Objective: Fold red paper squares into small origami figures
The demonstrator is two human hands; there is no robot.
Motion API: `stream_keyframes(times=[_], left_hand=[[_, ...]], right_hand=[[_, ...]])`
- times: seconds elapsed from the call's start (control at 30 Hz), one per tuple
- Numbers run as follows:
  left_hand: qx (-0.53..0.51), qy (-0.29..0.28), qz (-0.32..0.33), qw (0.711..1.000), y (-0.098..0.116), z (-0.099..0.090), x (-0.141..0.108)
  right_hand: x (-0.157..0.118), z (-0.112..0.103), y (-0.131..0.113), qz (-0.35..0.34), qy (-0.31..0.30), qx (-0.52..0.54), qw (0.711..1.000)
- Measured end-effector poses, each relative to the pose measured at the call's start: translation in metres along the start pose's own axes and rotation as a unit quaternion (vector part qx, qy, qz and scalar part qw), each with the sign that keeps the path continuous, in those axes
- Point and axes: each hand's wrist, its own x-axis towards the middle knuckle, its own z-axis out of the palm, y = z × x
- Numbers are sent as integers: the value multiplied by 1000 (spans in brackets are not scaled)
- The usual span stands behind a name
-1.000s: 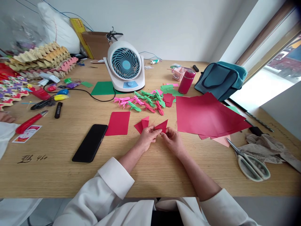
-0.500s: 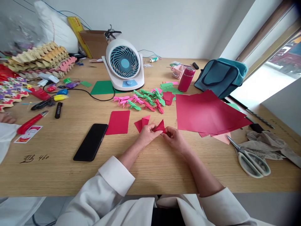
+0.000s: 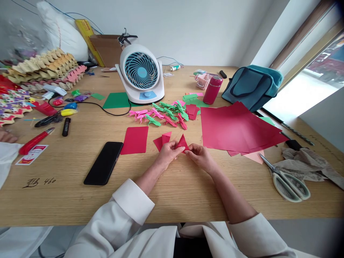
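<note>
A small folded piece of red paper (image 3: 183,142) with a pointed top is held between my two hands, above the table's front half. My left hand (image 3: 168,153) pinches its left side, thumb across the front. My right hand (image 3: 199,156) closes thumb and fingers on its lower right corner. Just behind my left hand lie other folded red paper pieces (image 3: 162,141). A stack of red paper rectangles (image 3: 135,140) rests further left. Beyond my hands is a pile of folded green, pink and red paper figures (image 3: 169,114).
Large red sheets (image 3: 236,129) lie to the right, with scissors (image 3: 287,181) nearer the edge. A black phone (image 3: 104,163) is at left. Behind stand a fan (image 3: 141,73), a red bottle (image 3: 213,90) and a blue bag (image 3: 251,87). Another person's hand (image 3: 7,136) shows at far left.
The folded red paper has turned slightly in my fingers, its tip now pointing more upright and a little further left. My right hand has shifted slightly at its corner.
</note>
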Motion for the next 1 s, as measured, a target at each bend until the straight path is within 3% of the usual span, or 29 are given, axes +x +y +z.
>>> stream_keyframes(times=[0.43, 0.53, 0.77, 1.0], left_hand=[[21, 12, 41, 999, -2, 3, 1], [42, -1, 75, 996, -5, 3, 2], [200, 7, 124, 972, -8, 2, -2], [190, 32, 151, 970, 0, 6, -6]], right_hand=[[-2, -6, -3, 7, -20, -20, 1000], [0, -4, -3, -8, 5, 12, 1000], [4, 1, -1, 12, 51, 77, 996], [5, 3, 0, 25, 66, 80, 994]])
